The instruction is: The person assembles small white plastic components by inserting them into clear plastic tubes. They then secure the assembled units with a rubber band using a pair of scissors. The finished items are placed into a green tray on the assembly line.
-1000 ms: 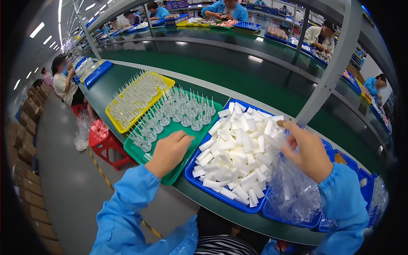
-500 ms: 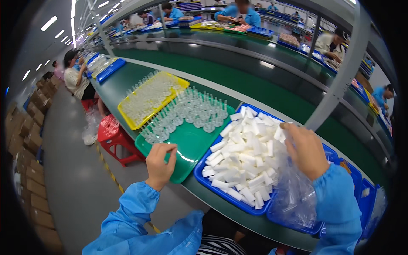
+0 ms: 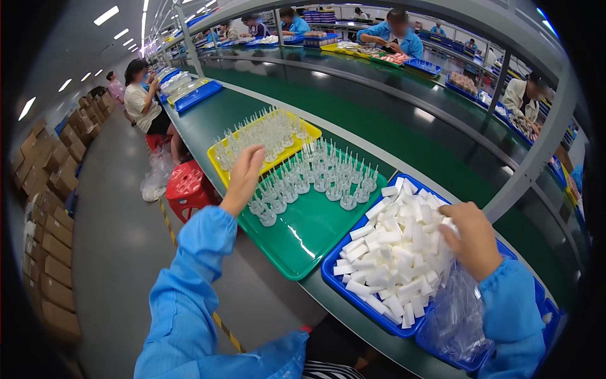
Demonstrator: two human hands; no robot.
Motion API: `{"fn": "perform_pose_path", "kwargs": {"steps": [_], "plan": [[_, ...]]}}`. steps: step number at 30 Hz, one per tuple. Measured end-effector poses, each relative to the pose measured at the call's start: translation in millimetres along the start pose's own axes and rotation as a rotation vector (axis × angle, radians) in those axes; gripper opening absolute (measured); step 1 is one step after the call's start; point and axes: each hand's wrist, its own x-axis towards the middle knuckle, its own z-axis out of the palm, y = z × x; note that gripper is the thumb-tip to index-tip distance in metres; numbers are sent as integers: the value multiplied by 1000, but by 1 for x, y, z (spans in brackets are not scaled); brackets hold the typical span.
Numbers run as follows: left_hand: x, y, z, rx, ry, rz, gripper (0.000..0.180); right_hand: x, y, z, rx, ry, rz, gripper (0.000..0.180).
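On green tray point(image 3: 297, 243), clear pieces point(image 3: 319, 183) upright

Room at the bare tray front

From your left hand point(image 3: 245, 180), the green tray point(image 3: 293, 243) leaves you room at 5 o'clock; upright clear pieces point(image 3: 303, 187) bar 1 and 3. From your right hand point(image 3: 472, 239), heaped white tubes point(image 3: 399, 252) block 9, a plastic bag point(image 3: 453, 309) 6, a metal post point(image 3: 535, 159) 1.

factory assembly hall: green conveyor belt point(image 3: 379, 123), blue-smocked workers point(image 3: 410, 44), bench point(image 3: 240, 101) with parts trays point(image 3: 287, 243), cardboard cartons point(image 3: 57, 262) line aisle point(image 3: 120, 252).
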Motion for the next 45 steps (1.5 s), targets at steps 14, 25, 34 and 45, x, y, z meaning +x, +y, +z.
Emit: {"fn": "perform_pose_path", "kwargs": {"steps": [14,25,34,45], "plan": [[135,21,141,785,-662,124,58,11,-155,167,-51,-130,-689,13],[172,-23,129,798,-652,-100,52,11,-174,168,-122,-190,-608,9],[164,-3,132,724,-950,-40,62,10,-170,167,-143,-203,-619,9],[136,24,110,707,-1029,-178,59,11,-168,168,-141,-187,-620,9]]}}
